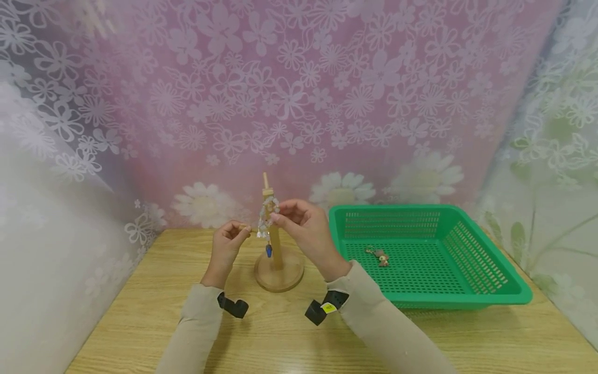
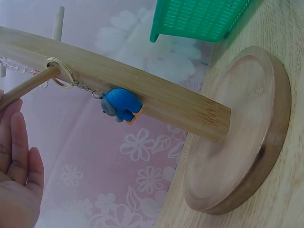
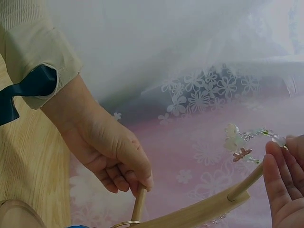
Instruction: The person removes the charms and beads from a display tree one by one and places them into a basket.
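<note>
A wooden stand (image 1: pixel 276 254) with side pegs rises from a round base (image 2: pixel 266 161). My left hand (image 1: pixel 226 244) pinches the end of one peg (image 2: pixel 31 88). On that peg hangs a metal ring (image 2: pixel 71 78) with a short chain and a blue animal figure (image 2: pixel 122 102). With fingertips and thumb, my right hand (image 1: pixel 310 231) holds a bracelet of pale beads (image 3: pixel 266 133) beside another peg (image 3: pixel 247 183). Its flower charms (image 3: pixel 232 137) dangle free in the right wrist view. Another strand of clear beads (image 2: pixel 16 68) shows beyond the post.
To the right of the stand, a green basket (image 1: pixel 434 298) rests on the wooden table (image 1: pixel 285 343). A keychain with a small brown figure (image 1: pixel 382 258) lies inside it. Behind the table hangs a pink flowered cloth (image 1: pixel 299 130).
</note>
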